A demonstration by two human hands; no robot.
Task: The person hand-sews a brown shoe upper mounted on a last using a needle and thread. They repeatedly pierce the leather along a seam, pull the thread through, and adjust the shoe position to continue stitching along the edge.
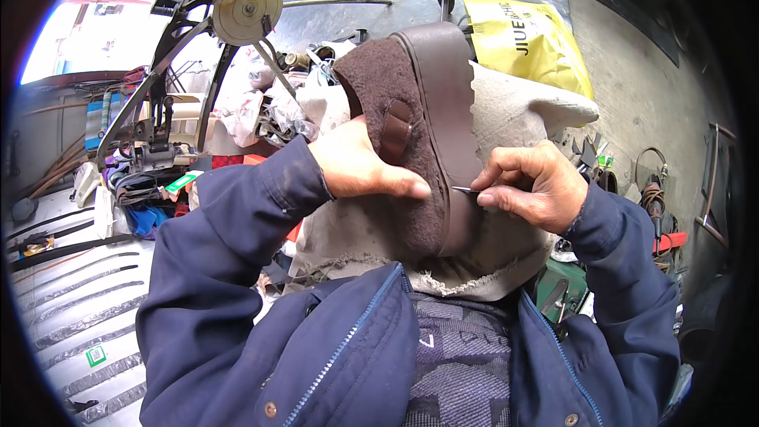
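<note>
A brown fuzzy shoe (378, 71) with a thick, smooth brown sole (444, 103) lies on its side over my lap, toe pointing away. My left hand (368, 170) is closed round its upper, with the thumb pressed on the fuzzy side near the sole; the other fingers are mostly hidden. Between thumb and forefinger, my right hand (531, 186) pinches a thin metal needle-like piece (465, 189). Its tip meets the sole's side near the seam. Under the shoe spreads a beige cloth (514, 249) with a frayed edge.
A sewing machine with a round hand wheel (247, 8) stands at the far left. Beyond the cloth lies a yellow plastic bag (530, 43). Plastic bags and odds and ends crowd the left. A green box (560, 289) and a red-handled tool (670, 243) are at the right.
</note>
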